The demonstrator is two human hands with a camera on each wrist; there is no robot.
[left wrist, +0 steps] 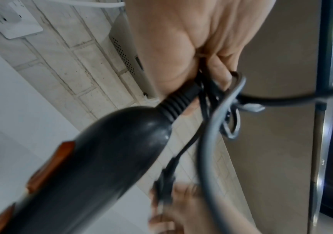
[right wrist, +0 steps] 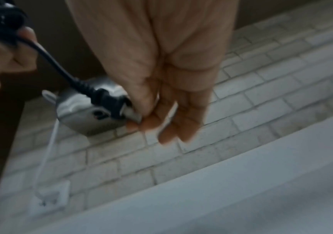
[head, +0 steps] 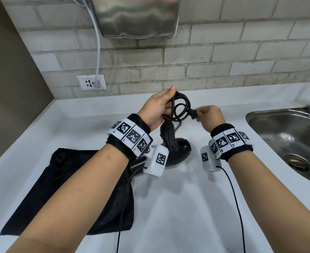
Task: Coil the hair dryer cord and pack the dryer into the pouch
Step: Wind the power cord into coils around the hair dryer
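Note:
A black hair dryer [head: 178,152] lies on the white counter [head: 168,207], its handle [left wrist: 93,158] tilted upward. My left hand [head: 159,106] grips several loops of the black cord [head: 182,106] above the handle, just past the ribbed strain relief [left wrist: 173,107]. My right hand [head: 210,115] pinches the black plug [right wrist: 109,102] at the cord's free end, a short way right of the loops. The black pouch [head: 74,189] lies flat on the counter at the left, partly under my left forearm.
A steel sink [head: 289,139] is set into the counter at the right. A wall socket [head: 91,82] holds a white plug with a white cable running up to a steel hand dryer [head: 137,15] on the brick wall.

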